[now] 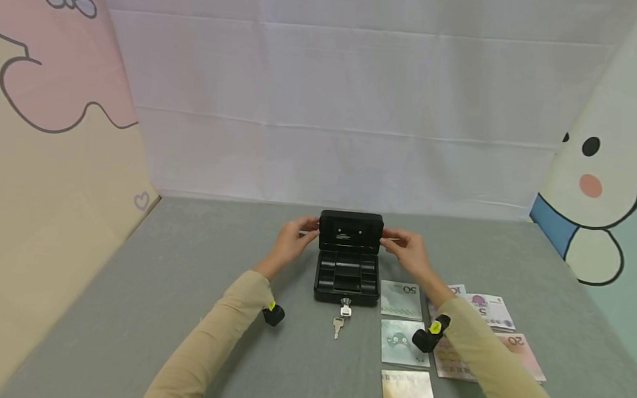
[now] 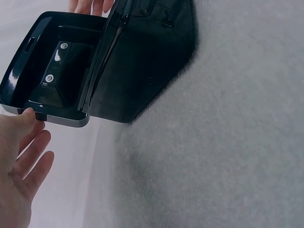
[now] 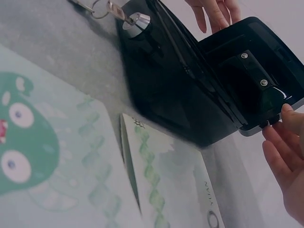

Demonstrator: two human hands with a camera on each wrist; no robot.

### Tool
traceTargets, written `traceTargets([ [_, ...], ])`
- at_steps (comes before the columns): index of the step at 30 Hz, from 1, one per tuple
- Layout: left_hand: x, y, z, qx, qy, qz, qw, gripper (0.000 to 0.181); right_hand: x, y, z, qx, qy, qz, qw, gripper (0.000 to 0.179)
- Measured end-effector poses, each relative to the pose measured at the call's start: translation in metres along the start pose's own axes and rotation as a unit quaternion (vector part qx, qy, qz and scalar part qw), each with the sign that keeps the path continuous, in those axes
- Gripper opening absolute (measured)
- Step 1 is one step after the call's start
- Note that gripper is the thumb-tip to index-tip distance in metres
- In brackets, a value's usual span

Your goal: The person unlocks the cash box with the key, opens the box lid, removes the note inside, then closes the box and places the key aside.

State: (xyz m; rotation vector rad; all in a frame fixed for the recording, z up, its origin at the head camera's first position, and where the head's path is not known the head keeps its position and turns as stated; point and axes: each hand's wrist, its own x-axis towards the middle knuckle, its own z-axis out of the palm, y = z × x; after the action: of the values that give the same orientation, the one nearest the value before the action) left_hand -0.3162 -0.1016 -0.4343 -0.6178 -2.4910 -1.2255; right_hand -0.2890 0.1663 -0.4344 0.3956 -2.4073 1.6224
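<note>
A small black cash box (image 1: 347, 297) stands on the grey table with its lid (image 1: 351, 227) raised upright and its compartment tray (image 1: 348, 274) showing. My left hand (image 1: 291, 241) pinches the lid's left edge, thumb on the rim in the left wrist view. On the opposite edge, my right hand (image 1: 408, 252) pinches the lid between thumb and fingers (image 3: 278, 147). A key (image 1: 346, 310) sits in the front lock (image 3: 137, 24), and a second key (image 1: 338, 327) hangs from it by a ring (image 3: 100, 8), lying on the table.
Right of the box lie play banknotes: a green 50 note (image 1: 401, 301), a pale blue-green note (image 1: 399, 344) and a yellowish note (image 1: 408, 396). Under the right forearm are a purple 5 note (image 1: 495, 311) and a pink 20 note (image 1: 522, 354). A white cloth wall (image 1: 346, 103) stands behind.
</note>
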Motion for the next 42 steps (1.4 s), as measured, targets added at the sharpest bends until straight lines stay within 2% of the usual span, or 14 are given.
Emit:
traceTargets([
  [3,-0.001,-0.001,0.000,-0.003,0.001,0.001,1.0000,0.024,0.000,-0.001,-0.001,0.022,-0.011,0.011,0.9996,0.032],
  [10,-0.005,-0.002,-0.003,-0.030,0.006,0.006,0.9995,0.024,0.000,-0.008,-0.005,0.070,-0.039,0.081,0.9935,0.042],
  [18,-0.013,0.003,-0.007,-0.052,-0.003,0.003,0.9986,0.025,-0.006,-0.013,-0.010,0.084,-0.063,0.094,0.9900,0.047],
  [25,-0.021,0.006,-0.011,-0.080,-0.020,-0.010,0.9965,0.028,-0.013,-0.020,-0.012,0.102,-0.075,0.131,0.9833,0.051],
  [35,-0.032,0.008,-0.016,-0.112,-0.047,-0.020,0.9924,0.033,-0.027,-0.025,-0.016,0.114,-0.110,0.140,0.9775,0.053],
  [42,-0.045,0.012,-0.021,-0.118,-0.080,-0.031,0.9893,0.034,-0.042,-0.030,-0.016,0.071,-0.119,0.160,0.9773,0.055],
])
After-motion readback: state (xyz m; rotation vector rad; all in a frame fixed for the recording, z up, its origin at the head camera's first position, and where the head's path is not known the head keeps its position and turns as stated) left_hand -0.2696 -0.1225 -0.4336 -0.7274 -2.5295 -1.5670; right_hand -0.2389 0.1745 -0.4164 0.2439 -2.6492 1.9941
